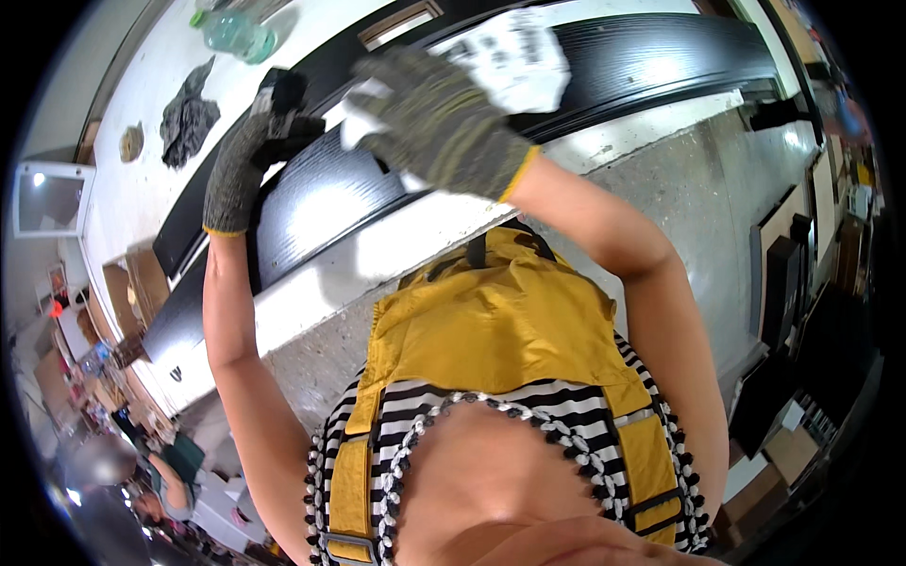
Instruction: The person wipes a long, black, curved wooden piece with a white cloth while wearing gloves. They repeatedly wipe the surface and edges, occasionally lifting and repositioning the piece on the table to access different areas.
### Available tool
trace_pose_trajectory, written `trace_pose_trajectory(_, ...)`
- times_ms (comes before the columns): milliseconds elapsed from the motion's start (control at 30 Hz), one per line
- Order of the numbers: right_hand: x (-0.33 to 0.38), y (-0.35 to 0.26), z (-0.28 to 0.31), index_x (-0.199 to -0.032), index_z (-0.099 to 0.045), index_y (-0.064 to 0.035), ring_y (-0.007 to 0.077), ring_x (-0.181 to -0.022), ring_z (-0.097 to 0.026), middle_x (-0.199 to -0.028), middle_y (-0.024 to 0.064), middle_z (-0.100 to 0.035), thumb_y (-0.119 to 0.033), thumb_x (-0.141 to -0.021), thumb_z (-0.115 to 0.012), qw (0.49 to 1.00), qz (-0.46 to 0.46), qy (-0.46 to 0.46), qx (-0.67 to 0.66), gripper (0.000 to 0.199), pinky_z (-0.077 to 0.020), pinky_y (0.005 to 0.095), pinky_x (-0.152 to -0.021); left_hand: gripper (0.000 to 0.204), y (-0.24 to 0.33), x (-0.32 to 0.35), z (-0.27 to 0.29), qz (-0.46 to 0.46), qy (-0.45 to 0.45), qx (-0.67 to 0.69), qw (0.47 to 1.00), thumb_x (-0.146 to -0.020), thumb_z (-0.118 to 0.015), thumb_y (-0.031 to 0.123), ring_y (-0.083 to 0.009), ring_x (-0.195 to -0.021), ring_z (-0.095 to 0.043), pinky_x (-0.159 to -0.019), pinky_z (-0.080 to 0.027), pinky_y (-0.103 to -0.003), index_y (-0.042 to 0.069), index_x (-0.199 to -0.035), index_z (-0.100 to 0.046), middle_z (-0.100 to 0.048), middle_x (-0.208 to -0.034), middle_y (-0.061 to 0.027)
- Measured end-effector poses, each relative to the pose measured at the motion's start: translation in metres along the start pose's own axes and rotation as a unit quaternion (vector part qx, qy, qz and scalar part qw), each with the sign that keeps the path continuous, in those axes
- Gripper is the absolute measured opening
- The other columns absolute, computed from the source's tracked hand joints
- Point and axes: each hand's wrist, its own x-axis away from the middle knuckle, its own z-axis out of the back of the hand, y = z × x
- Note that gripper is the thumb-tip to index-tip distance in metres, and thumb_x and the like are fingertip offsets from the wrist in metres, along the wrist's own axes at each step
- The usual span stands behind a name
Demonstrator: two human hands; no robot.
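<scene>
Clamping white material (361, 115) are the right fingers (389, 68); left fingers (300, 126) unclear, green bottle (234, 36) nearby.

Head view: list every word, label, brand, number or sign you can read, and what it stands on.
Nothing can be read.
White sheet on the black panel: dark marks, too blurred to read.
White surface at lower left: one dark mark, too small to read.
Green bottle: no legible lettering.

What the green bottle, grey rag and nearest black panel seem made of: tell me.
Green bottle: likely plastic, glossy, see-through. Grey rag: probably cloth, matte, crumpled. Nearest black panel: perhaps painted wood or laminate, glossy, grain-lined, reflecting light.
</scene>
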Motion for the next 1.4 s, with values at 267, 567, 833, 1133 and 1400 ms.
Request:
trace_pose_trajectory(267,0.040,0.171,0.063,-0.110,-0.066,-0.0148,0.0265,-0.102,-0.064,-0.107,0.0093,-0.066,-0.016,-0.073,-0.073,0.985,0.084,-0.025,0.149,0.037,-0.0514,0.0424,-0.091,0.059,0.005,0.004,-0.018,-0.023,0.036,0.019,0.999,-0.095,-0.055,0.048,-0.0299,-0.102,-0.068,-0.097,-0.050,-0.040,-0.003,-0.125,-0.058,-0.069,-0.111,-0.0206)
trace_pose_trajectory(567,-0.002,0.194,0.084,-0.094,-0.072,-0.0169,0.0304,-0.084,-0.067,-0.088,0.0104,-0.069,-0.033,-0.068,-0.069,0.918,-0.149,-0.323,0.173,0.030,-0.0540,0.0457,-0.072,0.058,0.003,-0.007,-0.012,-0.042,0.022,-0.017,0.999,-0.096,-0.055,0.045,-0.0308,-0.100,-0.068,-0.094,-0.053,-0.041,-0.006,-0.126,-0.056,-0.068,-0.113,-0.0218)
trace_pose_trajectory(833,-0.024,0.090,0.026,-0.103,-0.073,-0.0123,0.0270,-0.097,-0.068,-0.107,0.0140,-0.069,-0.031,-0.077,-0.070,0.950,-0.049,-0.274,0.138,0.032,-0.0546,0.0503,-0.080,0.054,-0.004,-0.001,0.002,-0.014,0.009,0.061,0.998,-0.094,-0.054,0.030,-0.0318,-0.109,-0.065,-0.099,-0.049,-0.042,-0.003,-0.137,-0.049,-0.065,-0.122,-0.0218)
trace_pose_trajectory(1133,0.059,0.343,0.117,-0.086,-0.073,-0.0165,0.0265,-0.091,-0.069,-0.097,0.0074,-0.071,-0.026,-0.090,-0.057,0.857,-0.277,-0.110,0.421,0.019,-0.0552,0.0409,-0.071,0.058,-0.003,-0.013,-0.003,-0.053,0.019,0.035,0.998,-0.097,-0.053,0.043,-0.0313,-0.101,-0.068,-0.095,-0.053,-0.041,-0.006,-0.128,-0.054,-0.067,-0.113,-0.0215)
trace_pose_trajectory(1400,-0.004,0.110,0.031,-0.113,-0.066,-0.0150,0.0251,-0.125,-0.052,-0.125,0.0040,-0.063,-0.029,-0.085,-0.062,0.985,-0.095,-0.040,0.138,0.031,-0.0395,0.0378,-0.107,0.058,0.000,-0.012,-0.002,-0.038,0.062,0.030,0.997,-0.095,-0.058,0.042,-0.0309,-0.101,-0.068,-0.095,-0.053,-0.041,-0.008,-0.125,-0.056,-0.067,-0.113,-0.0230)
